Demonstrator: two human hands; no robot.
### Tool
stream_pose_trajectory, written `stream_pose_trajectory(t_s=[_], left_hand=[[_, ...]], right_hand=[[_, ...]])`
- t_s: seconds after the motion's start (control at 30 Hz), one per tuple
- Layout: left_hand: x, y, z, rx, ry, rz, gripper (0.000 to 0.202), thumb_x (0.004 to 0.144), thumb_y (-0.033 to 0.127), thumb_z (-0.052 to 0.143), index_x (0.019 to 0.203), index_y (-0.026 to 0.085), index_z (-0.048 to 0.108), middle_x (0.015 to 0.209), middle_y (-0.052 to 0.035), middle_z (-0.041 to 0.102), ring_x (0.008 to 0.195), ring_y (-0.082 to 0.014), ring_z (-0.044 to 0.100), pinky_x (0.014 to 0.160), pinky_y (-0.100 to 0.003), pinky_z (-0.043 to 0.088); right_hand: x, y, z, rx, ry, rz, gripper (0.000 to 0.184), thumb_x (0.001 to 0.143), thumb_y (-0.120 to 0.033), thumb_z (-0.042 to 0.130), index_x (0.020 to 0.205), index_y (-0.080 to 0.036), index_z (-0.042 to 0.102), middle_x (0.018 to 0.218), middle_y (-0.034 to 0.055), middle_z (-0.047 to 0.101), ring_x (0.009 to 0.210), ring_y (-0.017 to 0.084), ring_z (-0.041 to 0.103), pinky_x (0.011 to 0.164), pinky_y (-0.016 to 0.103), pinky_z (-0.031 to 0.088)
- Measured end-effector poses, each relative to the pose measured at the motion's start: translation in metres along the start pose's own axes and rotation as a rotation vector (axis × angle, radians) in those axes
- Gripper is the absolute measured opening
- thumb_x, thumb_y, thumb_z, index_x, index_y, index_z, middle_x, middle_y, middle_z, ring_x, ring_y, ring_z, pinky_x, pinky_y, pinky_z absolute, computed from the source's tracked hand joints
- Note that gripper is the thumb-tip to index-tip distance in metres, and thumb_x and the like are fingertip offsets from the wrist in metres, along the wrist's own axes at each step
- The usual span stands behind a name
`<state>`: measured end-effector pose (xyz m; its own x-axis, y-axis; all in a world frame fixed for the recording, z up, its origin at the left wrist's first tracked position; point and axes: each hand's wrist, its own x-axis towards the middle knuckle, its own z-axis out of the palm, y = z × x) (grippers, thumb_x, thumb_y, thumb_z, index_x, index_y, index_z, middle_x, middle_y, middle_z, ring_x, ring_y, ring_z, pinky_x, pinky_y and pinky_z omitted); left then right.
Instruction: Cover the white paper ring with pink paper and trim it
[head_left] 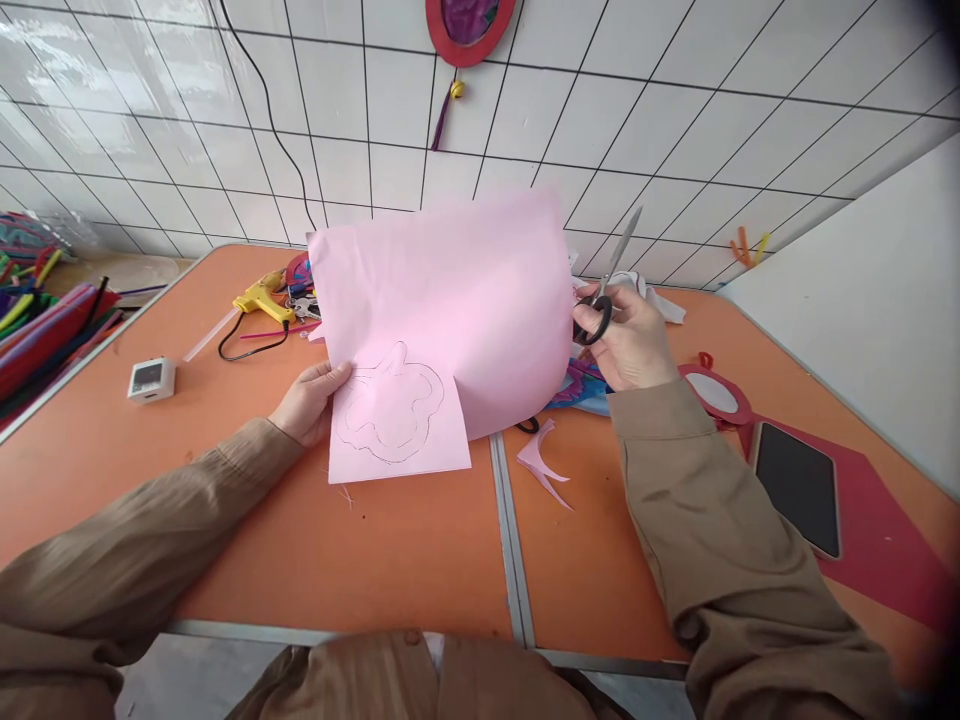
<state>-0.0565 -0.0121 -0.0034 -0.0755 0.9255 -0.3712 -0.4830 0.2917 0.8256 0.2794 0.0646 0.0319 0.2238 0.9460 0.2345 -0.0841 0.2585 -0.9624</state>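
A large pink sheet [442, 290] is held up above the table. On its lower left part, cut along one side, a flower-like outline with a second outline inside it is drawn in dark line. My left hand [311, 400] pinches the left edge of this part between thumb and fingers. Scissors [616, 250] with black handles are in my right hand [634, 335], blades pointing up and away from me. The same hand is at the sheet's right edge; whether it also grips the sheet I cannot tell. A pink scrap [541, 460] lies on the table below.
On the orange table [360, 570] are a yellow glue gun [264, 298] with its cord, a small white device [151, 380], a phone [797, 488] on red sheet material [885, 530], and a red-rimmed oval piece [716, 393]. Colourful craft materials [52, 340] lie at far left. A tiled wall [360, 120] stands behind.
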Motion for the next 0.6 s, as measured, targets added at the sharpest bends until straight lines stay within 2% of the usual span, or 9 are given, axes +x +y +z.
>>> stream_pose_trajectory(t_s=[0.13,0.4,0.47,0.6], left_hand=[[0.003,-0.003,-0.003,0.029,-0.018,0.031,0.017,0.087,0.009,0.056,0.079,0.006,0.071,0.073,-0.015,0.075,0.072,-0.0251,0.075,0.074,-0.036,0.064],[0.008,-0.008,-0.011,0.093,-0.057,0.07,0.008,0.078,0.015,0.069,0.081,0.008,0.072,0.076,-0.0144,0.076,0.083,-0.03,0.074,0.078,-0.04,0.062],[0.009,-0.008,-0.014,0.097,-0.089,0.073,0.013,0.075,0.02,0.073,0.08,0.008,0.072,0.08,-0.0157,0.076,0.086,-0.032,0.074,0.077,-0.04,0.062],[0.013,-0.009,-0.02,0.07,-0.217,0.056,0.035,0.072,0.042,0.076,0.089,0.011,0.075,0.092,-0.0161,0.077,0.094,-0.0347,0.072,0.076,-0.039,0.062]], right_hand=[[-0.004,-0.003,0.001,-0.065,-0.053,0.029,0.035,0.045,-0.014,0.08,0.078,-0.02,0.069,0.07,-0.0023,0.064,0.063,0.012,0.057,0.056,0.028,0.049],[-0.01,-0.009,0.005,-0.154,-0.067,-0.054,0.036,0.047,-0.014,0.074,0.083,-0.017,0.069,0.061,-0.0053,0.064,0.055,0.01,0.055,0.049,0.025,0.046],[-0.01,-0.008,0.004,-0.156,-0.07,-0.086,0.035,0.048,-0.014,0.074,0.083,-0.017,0.069,0.059,-0.006,0.063,0.055,0.009,0.054,0.049,0.024,0.045],[-0.009,-0.006,0.003,-0.156,-0.071,-0.138,0.035,0.049,-0.014,0.075,0.083,-0.018,0.07,0.06,-0.006,0.063,0.055,0.009,0.052,0.049,0.023,0.044]])
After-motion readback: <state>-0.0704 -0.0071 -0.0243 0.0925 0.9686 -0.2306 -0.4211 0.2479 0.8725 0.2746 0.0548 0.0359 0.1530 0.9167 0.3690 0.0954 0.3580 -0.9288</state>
